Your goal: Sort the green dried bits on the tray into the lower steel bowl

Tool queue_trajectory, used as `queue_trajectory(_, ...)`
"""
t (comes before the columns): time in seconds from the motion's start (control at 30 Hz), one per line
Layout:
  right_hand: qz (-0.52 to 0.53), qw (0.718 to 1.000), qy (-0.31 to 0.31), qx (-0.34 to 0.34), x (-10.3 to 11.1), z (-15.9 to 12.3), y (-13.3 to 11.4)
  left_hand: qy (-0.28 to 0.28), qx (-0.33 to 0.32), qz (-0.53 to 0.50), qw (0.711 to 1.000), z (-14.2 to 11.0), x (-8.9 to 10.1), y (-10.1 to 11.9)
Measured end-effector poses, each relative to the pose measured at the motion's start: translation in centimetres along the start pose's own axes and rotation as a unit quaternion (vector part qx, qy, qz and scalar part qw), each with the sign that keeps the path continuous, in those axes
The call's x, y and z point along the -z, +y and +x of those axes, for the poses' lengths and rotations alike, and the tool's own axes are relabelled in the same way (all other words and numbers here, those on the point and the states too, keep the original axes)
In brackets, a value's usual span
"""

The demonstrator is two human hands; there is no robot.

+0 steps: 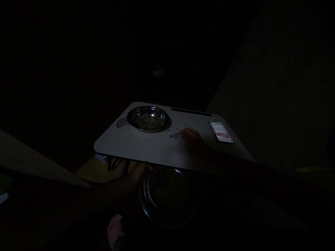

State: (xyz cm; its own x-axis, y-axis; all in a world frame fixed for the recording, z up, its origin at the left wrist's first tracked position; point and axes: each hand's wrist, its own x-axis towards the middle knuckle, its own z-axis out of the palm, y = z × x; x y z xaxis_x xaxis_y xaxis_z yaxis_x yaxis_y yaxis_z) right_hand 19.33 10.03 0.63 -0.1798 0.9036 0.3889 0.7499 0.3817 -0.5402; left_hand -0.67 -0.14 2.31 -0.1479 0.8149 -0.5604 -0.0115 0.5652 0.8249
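Note:
The scene is very dark. My left hand grips the left rim of a large metal bowl, held below the table's near edge, with small greenish pieces in its bottom. Over the white table, my right hand is low at the surface with its fingers drawn together. Whatever they may pinch is hidden. A few small bits lie scattered just left of its fingertips. Farther left stands a second metal bowl, holding many small pale green pieces.
A phone-like flat object with a blurred screen lies at the table's right side. Along the far edge runs a dark slot. A wall rises at the right. A foot or slipper shows at the bottom.

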Motion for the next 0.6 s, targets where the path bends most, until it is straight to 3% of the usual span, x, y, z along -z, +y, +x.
queue_trajectory(0.2,-0.018,1.0,0.003,0.003,-0.2,0.2,-0.3,-0.069,0.039,-0.005,0.997,0.6,0.2,-0.4)
queue_trajectory(0.3,-0.022,1.0,0.006,-0.004,-0.1,0.2,-0.5,-0.051,0.016,-0.013,0.999,0.5,0.3,-0.5)
queue_trajectory(0.6,-0.019,1.0,0.018,-0.006,0.2,0.0,0.3,-0.026,0.031,-0.027,0.999,-0.5,-0.1,0.5)
